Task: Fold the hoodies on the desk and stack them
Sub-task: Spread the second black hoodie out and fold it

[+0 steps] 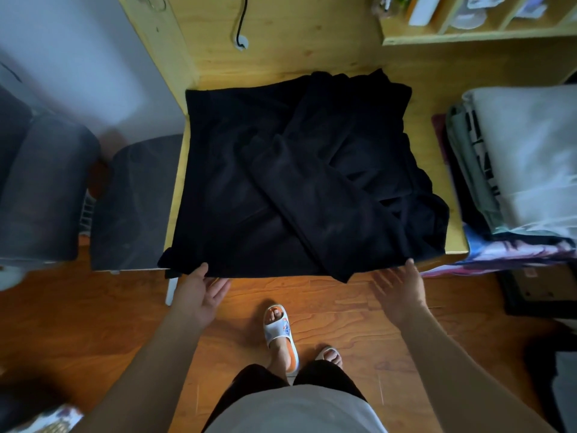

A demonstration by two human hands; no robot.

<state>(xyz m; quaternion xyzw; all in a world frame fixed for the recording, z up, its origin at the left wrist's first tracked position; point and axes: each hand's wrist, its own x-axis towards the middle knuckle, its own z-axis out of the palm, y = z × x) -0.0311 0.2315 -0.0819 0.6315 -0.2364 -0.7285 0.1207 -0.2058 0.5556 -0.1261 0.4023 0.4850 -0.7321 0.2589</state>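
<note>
On the wooden worktop [431,98] lies a black hoodie [281,182], its near edge just ahead of both hands. Left hand [199,295] touches that edge; right hand [399,292] is beside it. Fingers spread, holding nothing.

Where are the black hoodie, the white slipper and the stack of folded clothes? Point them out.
black hoodie [237,182]: head view, on its flat body left of the crossed sleeve.
white slipper [278,328]: head view, on its top strap.
stack of folded clothes [530,145]: head view, on the white top piece.

Both hands — left [199,295], right [401,292] — outstretched, fingers relaxed, palms inward.
</note>
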